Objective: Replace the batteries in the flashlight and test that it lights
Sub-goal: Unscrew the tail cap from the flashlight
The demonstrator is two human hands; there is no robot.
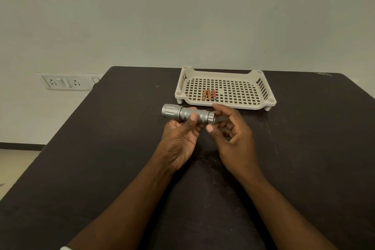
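Note:
A silver metal flashlight [182, 114] lies sideways in my left hand [182, 138], head to the left and tail cap to the right, held above the dark table [101, 158]. My left thumb presses on its knurled middle. My right hand [229, 128] is just beside the tail cap, thumb and forefinger spread around that end, holding nothing that I can see. Three small batteries [209, 95], two orange-brown and one red, lie side by side in a white perforated tray [259, 87] just beyond the hands.
The tray stands at the far middle of the table, close to the back edge. A pale wall rises behind. A wall socket panel [67, 82] is at the left, beyond the table's left edge.

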